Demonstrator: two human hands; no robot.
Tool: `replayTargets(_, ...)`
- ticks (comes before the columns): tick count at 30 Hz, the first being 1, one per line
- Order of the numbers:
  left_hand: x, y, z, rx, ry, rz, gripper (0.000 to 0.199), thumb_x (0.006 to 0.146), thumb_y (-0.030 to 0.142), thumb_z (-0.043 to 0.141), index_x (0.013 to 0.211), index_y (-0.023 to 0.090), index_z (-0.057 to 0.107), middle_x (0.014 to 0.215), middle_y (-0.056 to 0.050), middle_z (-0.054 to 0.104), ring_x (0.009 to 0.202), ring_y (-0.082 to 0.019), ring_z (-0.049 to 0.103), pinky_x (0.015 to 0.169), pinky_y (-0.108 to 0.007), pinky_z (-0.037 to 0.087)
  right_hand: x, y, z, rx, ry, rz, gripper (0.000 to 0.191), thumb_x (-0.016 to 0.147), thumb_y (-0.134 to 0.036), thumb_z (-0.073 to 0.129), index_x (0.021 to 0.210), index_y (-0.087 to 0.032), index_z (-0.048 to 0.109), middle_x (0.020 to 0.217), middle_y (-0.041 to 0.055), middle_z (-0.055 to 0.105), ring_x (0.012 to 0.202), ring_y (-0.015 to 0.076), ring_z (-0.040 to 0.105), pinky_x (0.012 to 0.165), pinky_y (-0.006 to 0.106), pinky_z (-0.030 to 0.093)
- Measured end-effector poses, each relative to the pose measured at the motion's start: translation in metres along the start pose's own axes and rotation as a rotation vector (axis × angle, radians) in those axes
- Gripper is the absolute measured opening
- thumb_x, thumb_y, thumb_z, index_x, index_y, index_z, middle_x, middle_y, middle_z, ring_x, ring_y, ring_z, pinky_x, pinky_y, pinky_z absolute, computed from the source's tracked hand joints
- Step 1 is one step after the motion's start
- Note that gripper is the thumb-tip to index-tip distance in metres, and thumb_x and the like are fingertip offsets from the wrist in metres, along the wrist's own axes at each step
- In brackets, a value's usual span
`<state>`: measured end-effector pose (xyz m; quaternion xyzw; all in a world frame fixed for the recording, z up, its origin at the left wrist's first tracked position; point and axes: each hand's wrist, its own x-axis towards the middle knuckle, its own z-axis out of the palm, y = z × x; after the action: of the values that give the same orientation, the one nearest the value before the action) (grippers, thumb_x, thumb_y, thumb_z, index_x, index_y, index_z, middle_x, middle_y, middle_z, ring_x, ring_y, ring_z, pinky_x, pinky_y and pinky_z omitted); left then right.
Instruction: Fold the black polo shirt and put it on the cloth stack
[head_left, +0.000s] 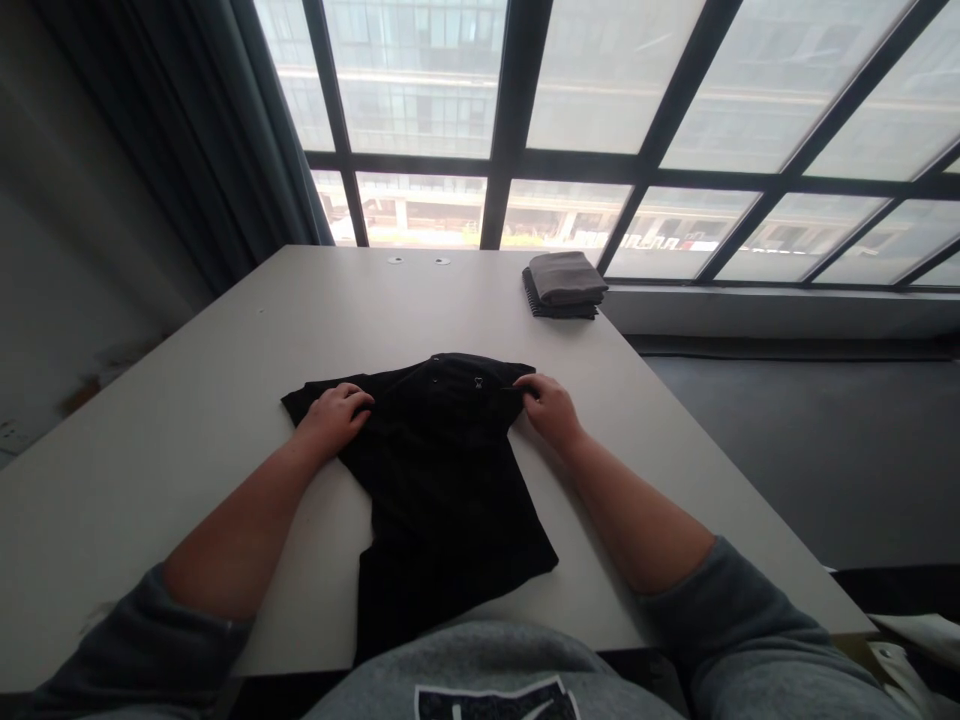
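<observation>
A black garment (442, 470) lies spread on the white table, its lower left part reaching the near edge by my body. Small light marks show near its top edge. My left hand (337, 412) rests on the garment's upper left part, fingers bent against the cloth; what its fingertips hold, if anything, is hidden. At the upper right corner, my right hand (547, 402) pinches the black cloth between thumb and fingers.
A folded stack of grey and dark cloth (566, 282) sits at the table's far right corner. Behind the white table (210, 380) are large windows, with a dark curtain (187, 120) at the left. Assorted items lie beyond the near right corner.
</observation>
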<state>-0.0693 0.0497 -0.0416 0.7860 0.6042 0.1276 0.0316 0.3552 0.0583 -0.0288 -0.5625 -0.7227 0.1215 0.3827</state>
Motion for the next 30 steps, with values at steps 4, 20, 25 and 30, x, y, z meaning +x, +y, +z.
replayTargets(4,-0.002,0.001,-0.011,-0.019,0.026,0.1,0.027,0.094,0.033,0.052,0.098,0.026,0.078,0.134,-0.009,0.068,0.125,-0.032,0.06,0.109,-0.049,0.048,0.003,0.015,-0.036,0.194,0.178,0.07,0.019,0.075,-0.021,0.046,0.074,-0.025,0.064,0.101,0.0059,0.075,0.103,0.0247,0.068,0.101,0.041,0.051)
replayTargets(20,-0.013,0.037,-0.046,-0.148,-0.276,0.026,0.038,0.102,0.044,0.038,0.113,0.032,0.072,0.095,-0.002,0.081,0.091,-0.025,0.075,0.085,-0.035,0.054,0.007,0.043,-0.115,-0.469,-0.649,0.301,0.021,0.078,-0.022,0.059,0.07,-0.024,0.078,0.079,0.0078,0.077,0.076,0.0255,0.067,0.072,0.036,0.047)
replayTargets(25,0.011,0.067,-0.017,0.06,-0.032,0.034,0.04,0.098,0.047,0.054,0.127,0.026,0.069,0.121,-0.01,0.076,0.111,-0.03,0.07,0.092,-0.039,0.052,0.024,0.005,-0.057,-0.577,-0.233,-0.011,0.031,0.094,-0.034,0.063,0.119,-0.024,0.077,0.117,0.0142,0.075,0.105,0.031,0.066,0.089,0.039,0.049)
replayTargets(30,0.006,0.086,-0.004,0.084,-0.183,0.087,0.03,0.096,0.043,0.059,0.114,0.022,0.071,0.115,-0.013,0.076,0.11,-0.034,0.068,0.092,-0.046,0.05,0.033,-0.013,-0.022,-0.557,-0.55,-0.084,0.031,0.081,-0.022,0.076,0.112,-0.024,0.077,0.119,0.0137,0.073,0.106,0.031,0.066,0.085,0.037,0.05)
